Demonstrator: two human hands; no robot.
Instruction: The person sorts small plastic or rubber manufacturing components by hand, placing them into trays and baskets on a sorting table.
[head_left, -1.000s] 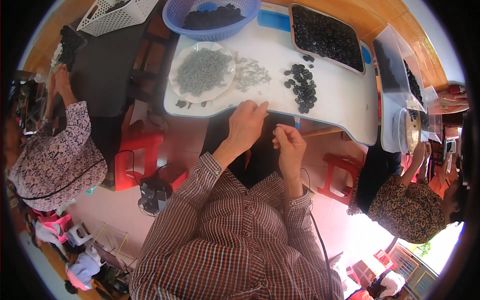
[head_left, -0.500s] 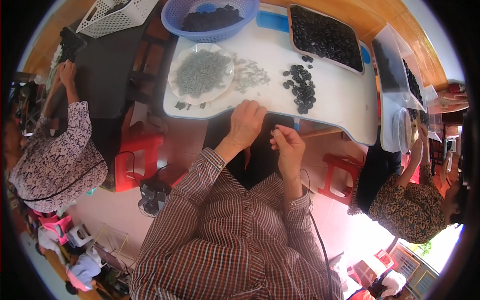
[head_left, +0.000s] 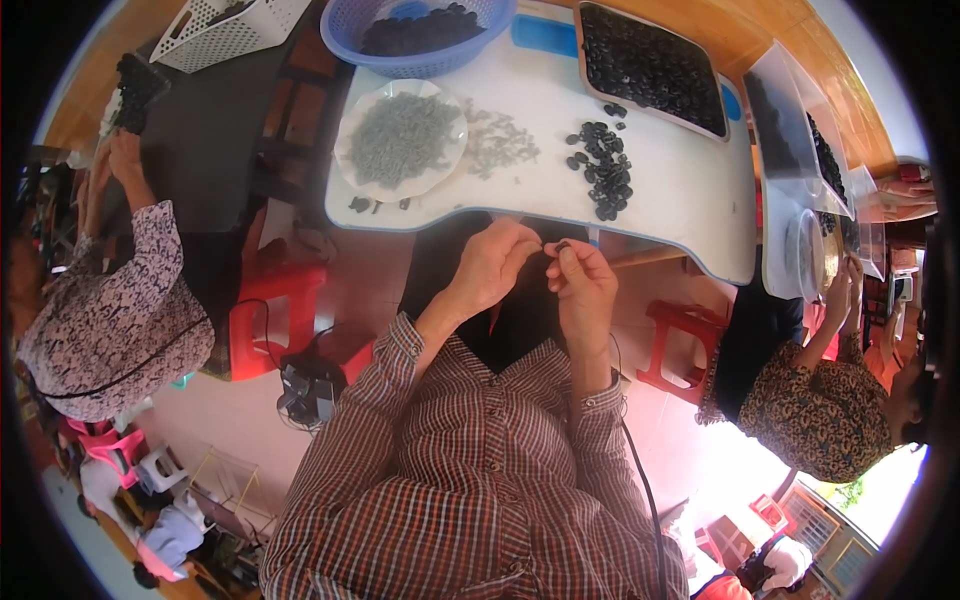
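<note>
My left hand (head_left: 492,265) is closed in a pinch just past the table's near edge. Whatever its fingertips hold is too small to name. Beside it, my right hand (head_left: 582,285) pinches a small black round piece (head_left: 562,246) between thumb and forefinger. The fingertips of both hands nearly meet. On the white table (head_left: 690,190) ahead, a scalloped white plate (head_left: 458,152) bears a heap of small grey pieces (head_left: 400,138). More grey pieces (head_left: 500,142) lie scattered to its right. Farther right is a loose pile of black round pieces (head_left: 605,175).
A blue basket (head_left: 420,66) with black pieces stands at the back left, a tray (head_left: 650,114) full of black pieces at the back right. Co-workers sit at tables on both sides. Red stools (head_left: 680,345) and a black device with cables (head_left: 308,390) are near me.
My left hand has come down from the table's edge and turned toward my right hand, its fingertips now close to the black piece. My right hand has barely moved.
</note>
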